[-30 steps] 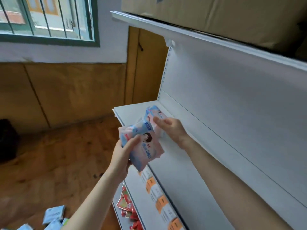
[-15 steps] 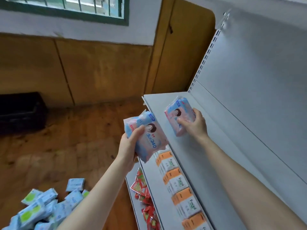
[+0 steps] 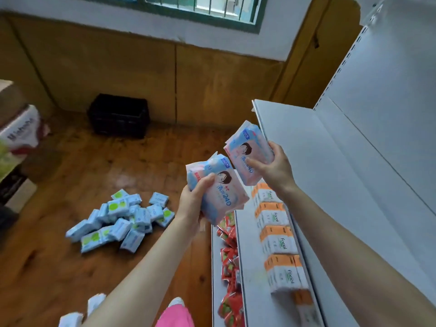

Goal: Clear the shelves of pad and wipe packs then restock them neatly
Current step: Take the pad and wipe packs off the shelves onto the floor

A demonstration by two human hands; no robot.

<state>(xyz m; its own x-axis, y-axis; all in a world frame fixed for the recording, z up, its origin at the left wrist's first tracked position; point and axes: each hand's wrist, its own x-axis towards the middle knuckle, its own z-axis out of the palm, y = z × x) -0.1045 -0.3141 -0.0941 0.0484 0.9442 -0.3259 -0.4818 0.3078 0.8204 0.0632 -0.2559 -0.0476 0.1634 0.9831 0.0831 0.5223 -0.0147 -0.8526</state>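
Left hand (image 3: 197, 199), right hand (image 3: 274, 169) each grip pad pack beside shelf (image 3: 306, 142).

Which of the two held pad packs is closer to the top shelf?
The upper pad pack, in the right hand: it sits beside the top shelf. The lower pad pack, in the left hand, is farther left.

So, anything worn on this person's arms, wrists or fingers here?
Nothing that shows. The left forearm and right forearm are bare to the frame's edge: no sleeves, gloves, watch or bands. No rings show on the visible fingers. Only a pink garment appears, low in the frame.
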